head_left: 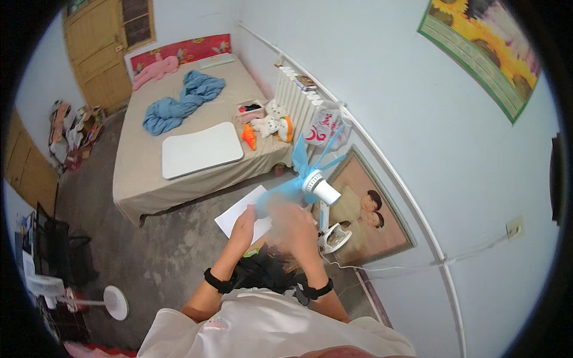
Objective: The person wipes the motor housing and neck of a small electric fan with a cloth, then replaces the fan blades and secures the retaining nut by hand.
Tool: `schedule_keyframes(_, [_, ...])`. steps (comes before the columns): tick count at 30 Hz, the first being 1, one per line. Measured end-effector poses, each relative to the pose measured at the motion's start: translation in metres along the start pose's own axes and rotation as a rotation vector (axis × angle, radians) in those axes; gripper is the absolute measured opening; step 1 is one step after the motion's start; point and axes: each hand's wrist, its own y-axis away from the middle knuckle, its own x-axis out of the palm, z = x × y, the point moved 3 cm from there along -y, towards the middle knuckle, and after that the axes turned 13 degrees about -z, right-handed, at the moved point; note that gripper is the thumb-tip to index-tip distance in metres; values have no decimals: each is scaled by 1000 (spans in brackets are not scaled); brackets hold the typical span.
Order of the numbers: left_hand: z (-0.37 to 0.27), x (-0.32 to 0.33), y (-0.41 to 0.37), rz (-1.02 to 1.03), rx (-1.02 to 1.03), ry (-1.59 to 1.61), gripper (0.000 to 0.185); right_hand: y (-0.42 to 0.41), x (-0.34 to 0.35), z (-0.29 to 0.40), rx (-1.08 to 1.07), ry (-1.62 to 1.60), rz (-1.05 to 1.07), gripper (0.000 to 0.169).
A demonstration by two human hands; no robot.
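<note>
Before me is a fan with light-blue blades and a white motor housing. Its nearest blade extends down to my hands. My left hand grips the edge of that blade near its tip. Close beside it is my right hand, at the same blade end; a blur covers its fingers, so its hold is hidden. Below the left hand lies a white sheet. A white stem with a ring-shaped part stands just right of my right hand. Each wrist wears a black band.
A bed with a white board, a blue quilt and plush toys stands ahead. A framed picture leans against the right wall, near a white cable. A white standing fan is at lower left.
</note>
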Motion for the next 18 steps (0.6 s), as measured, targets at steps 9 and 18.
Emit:
schedule_keyframes(9, [12, -2, 4, -72, -2, -59, 69, -13, -7, -32, 153, 8, 37, 65])
schedule_keyframes(18, [15, -7, 1, -64, -8, -60, 71, -13, -8, -34, 165, -1, 18, 68])
